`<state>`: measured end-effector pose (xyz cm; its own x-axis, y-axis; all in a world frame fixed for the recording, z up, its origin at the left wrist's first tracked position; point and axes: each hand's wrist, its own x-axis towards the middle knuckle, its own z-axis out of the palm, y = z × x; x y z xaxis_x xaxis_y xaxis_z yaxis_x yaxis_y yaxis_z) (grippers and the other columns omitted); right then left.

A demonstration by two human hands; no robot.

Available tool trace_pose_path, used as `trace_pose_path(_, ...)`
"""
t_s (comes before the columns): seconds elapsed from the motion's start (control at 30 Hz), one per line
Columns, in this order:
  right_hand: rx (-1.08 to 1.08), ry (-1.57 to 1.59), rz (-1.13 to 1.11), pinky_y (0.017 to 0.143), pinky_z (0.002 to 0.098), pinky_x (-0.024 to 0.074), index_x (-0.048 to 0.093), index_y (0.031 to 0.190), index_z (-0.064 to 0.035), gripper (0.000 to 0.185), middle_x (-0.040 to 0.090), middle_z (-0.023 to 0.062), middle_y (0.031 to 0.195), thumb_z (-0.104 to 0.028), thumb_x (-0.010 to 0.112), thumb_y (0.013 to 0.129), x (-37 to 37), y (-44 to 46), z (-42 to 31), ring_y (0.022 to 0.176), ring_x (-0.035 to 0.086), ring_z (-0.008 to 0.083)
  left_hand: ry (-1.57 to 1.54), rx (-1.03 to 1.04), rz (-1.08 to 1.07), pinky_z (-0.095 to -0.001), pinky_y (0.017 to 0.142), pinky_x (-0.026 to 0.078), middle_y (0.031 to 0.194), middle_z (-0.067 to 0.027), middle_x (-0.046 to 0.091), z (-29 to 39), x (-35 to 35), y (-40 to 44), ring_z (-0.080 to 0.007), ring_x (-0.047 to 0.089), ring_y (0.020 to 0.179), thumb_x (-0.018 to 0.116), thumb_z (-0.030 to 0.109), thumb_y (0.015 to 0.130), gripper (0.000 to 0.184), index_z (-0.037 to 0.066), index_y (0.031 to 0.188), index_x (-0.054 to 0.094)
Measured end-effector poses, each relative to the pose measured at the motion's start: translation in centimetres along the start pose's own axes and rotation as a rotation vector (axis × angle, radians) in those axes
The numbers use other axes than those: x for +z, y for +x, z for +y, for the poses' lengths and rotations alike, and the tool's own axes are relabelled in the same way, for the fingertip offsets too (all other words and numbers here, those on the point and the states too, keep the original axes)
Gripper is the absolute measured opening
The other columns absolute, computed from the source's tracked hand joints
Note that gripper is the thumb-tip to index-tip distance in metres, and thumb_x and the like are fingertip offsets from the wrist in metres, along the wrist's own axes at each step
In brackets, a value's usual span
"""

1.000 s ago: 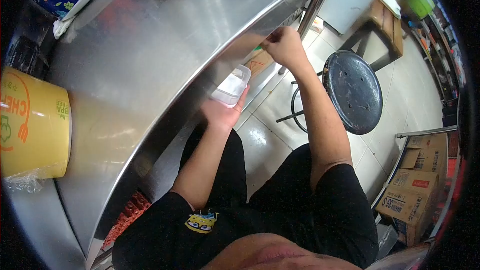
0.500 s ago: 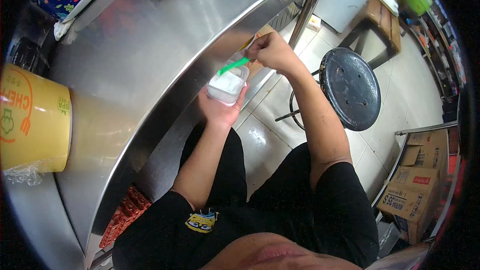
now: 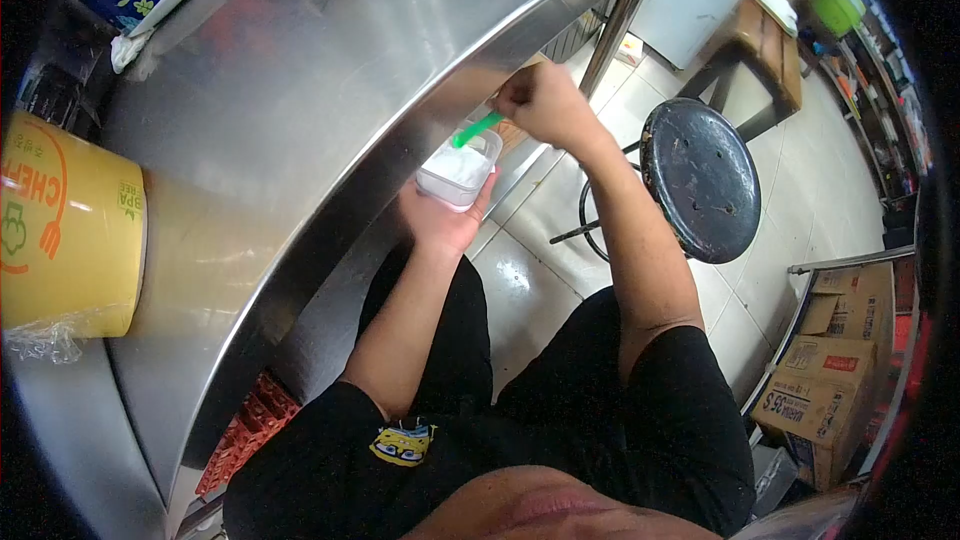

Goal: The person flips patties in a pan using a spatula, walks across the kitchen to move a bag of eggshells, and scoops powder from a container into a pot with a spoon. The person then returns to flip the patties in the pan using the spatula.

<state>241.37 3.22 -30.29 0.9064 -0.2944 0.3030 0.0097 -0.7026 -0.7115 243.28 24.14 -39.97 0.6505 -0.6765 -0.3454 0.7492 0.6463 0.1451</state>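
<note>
Steel counter (image 3: 270, 100); green utensil (image 3: 478, 129) slants down-left, tip at tub (image 3: 455, 187).

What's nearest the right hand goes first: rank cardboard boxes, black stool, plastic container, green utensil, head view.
1. Green utensil, in the right hand
2. Plastic container, in the left hand
3. Black stool, to the right
4. Cardboard boxes, lower right

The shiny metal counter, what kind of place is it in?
Probably a working kitchen, maybe in a food shop. You can see the long steel counter, a yellow tub with a fork printed on it, and cardboard boxes on the right.
</note>
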Motion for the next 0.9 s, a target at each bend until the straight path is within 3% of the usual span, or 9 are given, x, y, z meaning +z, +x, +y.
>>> trace_pose_path(0.1, -0.072, -0.031, -0.143, 0.074, 0.041, 0.0571, 0.075, 0.079, 0.001, 0.021, 0.071, 0.0213, 0.076, -0.019, 0.079, 0.076, 2.4, -0.3, 0.0, 0.075, 0.072, 0.0357, 0.006, 0.004, -0.047, -0.0571, 0.106, 0.049, 0.146, -0.0186, 0.052, -0.2, 0.1, -0.2, -0.0464, 0.048, 0.134, 0.047, 0.049, 0.086, 0.067, 0.013, 0.143, 0.054)
trace_pose_path(0.17, -0.026, -0.028, -0.251, 0.067, 0.0355, 0.0536, 0.073, 0.078, 0.0041, 0.021, 0.071, 0.0142, 0.072, -0.016, 0.08, 0.079, 2.6, -0.9, -0.9, 0.067, 0.069, 0.0213, 0.009, 0.008, -0.042, -0.0574, 0.106, 0.048, 0.146, -0.0181, 0.052, -0.1, 0.0, -0.2, -0.0455, 0.049, 0.134, 0.048, 0.049, 0.086, 0.067, 0.013, 0.143, 0.054)
trace_pose_path(0.4, 0.091, 0.064, -0.197, 0.066, 0.0324, 0.0526, 0.073, 0.083, 0.0044, 0.017, 0.071, 0.0104, 0.071, -0.012, 0.077, 0.081, 1.4, -0.2, -0.1, 0.066, 0.066, 0.0159, -0.028, 0.004, 0.006, -0.0574, 0.105, 0.05, 0.147, -0.0187, 0.051, 0.3, 0.2, -0.1, -0.0455, 0.05, 0.132, 0.048, 0.049, 0.086, 0.067, 0.013, 0.142, 0.055)
trace_pose_path(0.5, -0.057, 0.057, -0.183, 0.067, 0.0315, 0.0529, 0.073, 0.089, 0.0053, 0.016, 0.072, 0.0104, 0.074, -0.009, 0.075, 0.082, 1.1, -0.2, -0.1, 0.067, 0.067, 0.0154, -0.032, -0.001, 0.006, -0.057, 0.104, 0.051, 0.147, -0.0197, 0.05, 0.3, -0.2, 0.1, -0.0468, 0.049, 0.133, 0.048, 0.05, 0.085, 0.068, 0.014, 0.142, 0.055)
trace_pose_path(0.73, -0.049, 0.048, -0.225, 0.068, 0.0325, 0.0532, 0.072, 0.094, 0.0048, 0.017, 0.072, 0.0116, 0.075, -0.008, 0.073, 0.084, 0.7, -0.3, -0.8, 0.07, 0.068, 0.0163, -0.051, -0.013, -0.012, -0.058, 0.104, 0.05, 0.148, -0.02, 0.05, 0.3, -0.3, 0.1, -0.0471, 0.047, 0.135, 0.046, 0.051, 0.085, 0.069, 0.014, 0.143, 0.054)
trace_pose_path(0.8, -0.143, 0.09, -0.13, 0.065, 0.0388, 0.0545, 0.071, 0.077, 0.0015, 0.016, 0.069, 0.0171, 0.068, -0.013, 0.077, 0.079, 1.0, -0.4, -0.7, 0.063, 0.069, 0.0303, -0.039, -0.002, -0.043, -0.0593, 0.106, 0.049, 0.148, -0.0192, 0.05, 0.3, -0.2, 0.0, -0.0459, 0.047, 0.136, 0.045, 0.051, 0.086, 0.069, 0.013, 0.144, 0.053)
trace_pose_path(0.9, -0.171, 0.038, -0.111, 0.066, 0.0388, 0.0546, 0.071, 0.077, 0.0016, 0.016, 0.069, 0.0169, 0.068, -0.013, 0.077, 0.079, 0.8, -0.5, -0.9, 0.063, 0.069, 0.0305, -0.014, 0.017, -0.029, -0.0605, 0.107, 0.046, 0.149, -0.0185, 0.05, 0.3, 0.0, 0.0, -0.045, 0.047, 0.137, 0.045, 0.05, 0.086, 0.069, 0.013, 0.144, 0.053)
